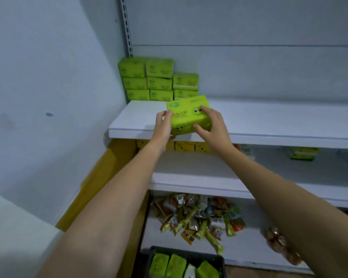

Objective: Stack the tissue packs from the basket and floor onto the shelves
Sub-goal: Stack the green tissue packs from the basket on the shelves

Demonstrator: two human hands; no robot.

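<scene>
Clasped at either end by left hand (162,125) and right hand (211,125): green tissue pack (186,117), over the front edge of the top shelf (273,122), near the stacked packs (158,79). Released here, liable to tip off the lip; shoved hard, to topple those packs.

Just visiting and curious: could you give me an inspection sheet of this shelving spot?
Surface: white top shelf, with a pack held at its front edge.
Job's things: green tissue pack in hand; stacked green packs in the back left corner; more packs in the basket below.
Clutter: loose snack packets on a lower shelf.
Grips: left hand and right hand each hold an end of the pack.
Cables: nothing seen.
Surroundings: plain wall on the left; yellow packs under the top shelf.
</scene>
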